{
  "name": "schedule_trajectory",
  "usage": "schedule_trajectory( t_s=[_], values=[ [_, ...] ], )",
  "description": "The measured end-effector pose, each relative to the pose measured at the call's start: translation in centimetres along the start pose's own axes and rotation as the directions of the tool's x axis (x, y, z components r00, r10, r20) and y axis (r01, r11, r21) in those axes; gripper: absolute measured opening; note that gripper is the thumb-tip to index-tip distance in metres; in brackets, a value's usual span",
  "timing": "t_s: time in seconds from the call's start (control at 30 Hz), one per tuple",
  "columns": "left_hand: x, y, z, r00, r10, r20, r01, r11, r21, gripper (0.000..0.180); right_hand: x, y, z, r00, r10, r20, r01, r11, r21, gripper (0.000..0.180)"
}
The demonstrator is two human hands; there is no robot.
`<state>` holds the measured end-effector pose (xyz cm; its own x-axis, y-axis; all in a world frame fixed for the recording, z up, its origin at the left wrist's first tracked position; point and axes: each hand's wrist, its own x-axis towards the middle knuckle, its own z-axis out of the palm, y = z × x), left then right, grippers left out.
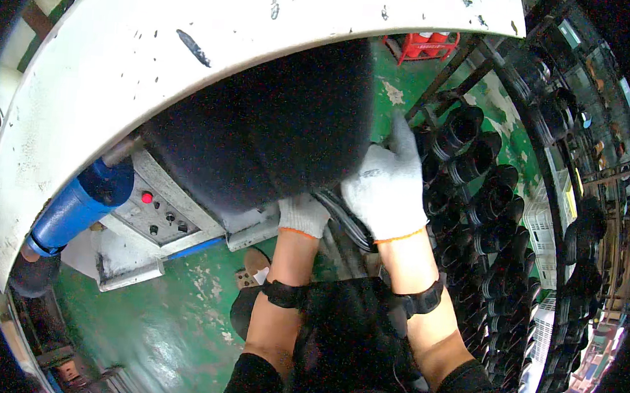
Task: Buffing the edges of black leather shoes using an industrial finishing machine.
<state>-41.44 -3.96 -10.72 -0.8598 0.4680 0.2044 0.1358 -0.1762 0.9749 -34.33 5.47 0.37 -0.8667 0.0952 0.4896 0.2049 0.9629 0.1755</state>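
Both my hands wear white knit gloves with orange cuff edges. My right hand (387, 190) grips a black shoe (348, 223), its ridged sole edge showing between my wrists. The right thumb points up, and the fingers curl out of sight on the shoe's far side. My left hand (304, 215) is beside the other end of the shoe, its fingers hidden behind a large dark, fuzzy wheel (276, 128). This wheel sits under a white curved hood (157, 47) and covers most of the shoe. Whether the shoe touches the wheel cannot be seen.
At left are a blue cylinder (85, 199) and a grey control panel (160, 211) with a red button (147, 197). A rack of black shoes (494, 194) stands close on the right. Red extinguishers (424, 45) stand beyond on the green floor (167, 332).
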Motion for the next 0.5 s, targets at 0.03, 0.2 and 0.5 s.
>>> schedule_trajectory(
  t_s=[0.03, 0.2, 0.5],
  values=[
    [-0.1, 1.8, 0.1, 0.953, -0.289, -0.087, 0.178, 0.770, -0.613, 0.055, -0.1, -0.5, -1.0, 0.998, 0.014, 0.058, -0.018, 0.997, 0.074, 0.022],
    [-1.7, 4.3, -2.2, 0.824, -0.565, -0.047, 0.131, 0.270, -0.954, 0.055, 0.1, -3.7, -2.4, 0.990, 0.134, -0.041, -0.119, 0.958, 0.261, 0.029],
    [-3.7, 3.8, -3.5, 0.910, -0.400, 0.109, 0.242, 0.299, -0.923, 0.063, -3.2, -10.6, -4.8, 0.724, 0.297, 0.623, -0.092, -0.853, 0.514, 0.067]
  ],
)
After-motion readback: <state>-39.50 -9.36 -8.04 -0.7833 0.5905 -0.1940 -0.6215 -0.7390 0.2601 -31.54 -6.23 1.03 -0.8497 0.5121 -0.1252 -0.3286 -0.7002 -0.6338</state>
